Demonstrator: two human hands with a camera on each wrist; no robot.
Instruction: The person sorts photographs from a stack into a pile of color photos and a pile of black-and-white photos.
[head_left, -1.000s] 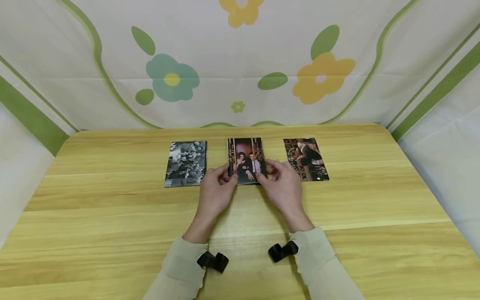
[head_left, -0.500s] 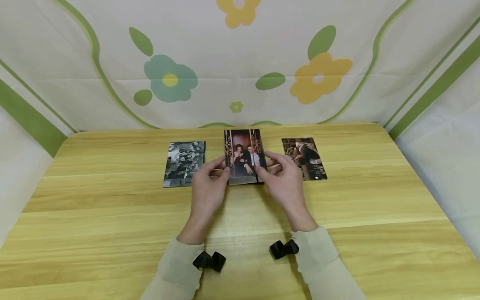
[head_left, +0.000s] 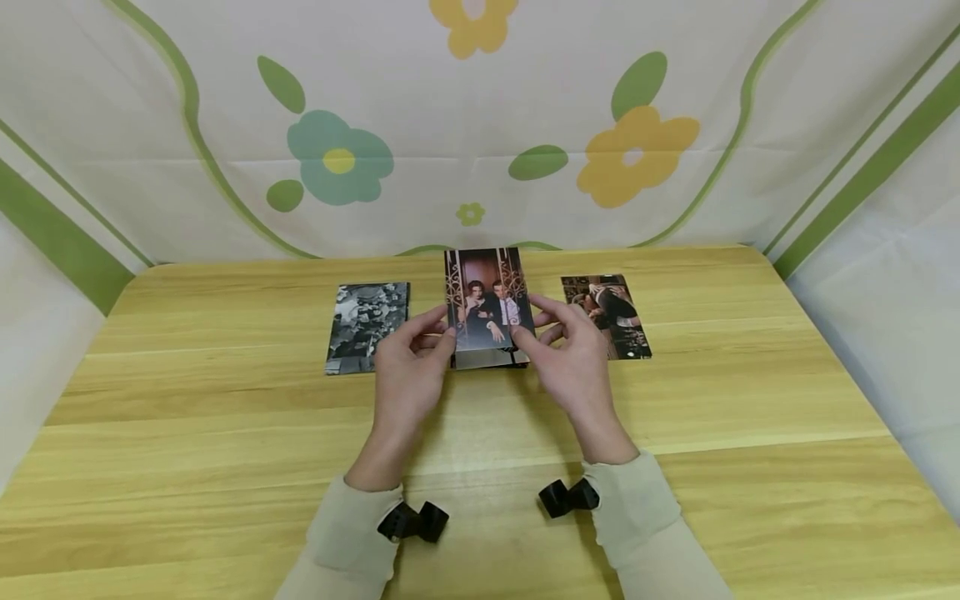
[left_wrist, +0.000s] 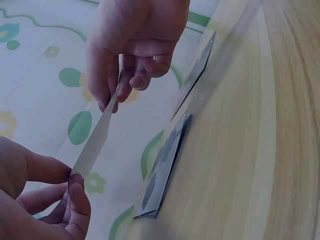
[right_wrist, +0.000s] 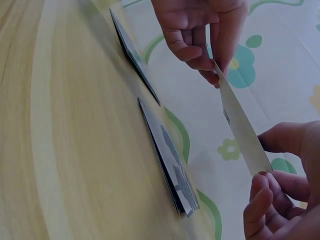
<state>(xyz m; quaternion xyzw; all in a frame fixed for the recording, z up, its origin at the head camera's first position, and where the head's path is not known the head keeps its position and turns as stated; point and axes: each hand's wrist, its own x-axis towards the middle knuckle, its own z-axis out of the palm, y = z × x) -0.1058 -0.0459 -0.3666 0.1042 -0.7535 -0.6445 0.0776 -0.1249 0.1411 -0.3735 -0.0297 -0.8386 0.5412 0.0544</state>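
Both hands hold a colour photo card (head_left: 489, 304) showing two people before an ornate gate. My left hand (head_left: 408, 358) pinches its left edge and my right hand (head_left: 573, 358) pinches its right edge. The card is raised and tilted; its pale back (left_wrist: 95, 142) shows in the left wrist view. Beneath it lies a small stack of photo cards (right_wrist: 167, 160), partly hidden in the head view. To the left rests a stack topped by a black-and-white photo (head_left: 367, 323). On the right lies a colour photo card (head_left: 618, 321), partly behind my right hand.
A light wooden table (head_left: 750, 400) carries everything. Behind it hangs a white cloth (head_left: 465, 108) printed with flowers and green lines. Each wrist wears a small black camera, the left camera (head_left: 414, 522) and the right camera (head_left: 568, 497).
Both hands have lifted the gate photo card up and away from the middle stack, uncovering the near edge of the stack beneath. The side photos stay in place.
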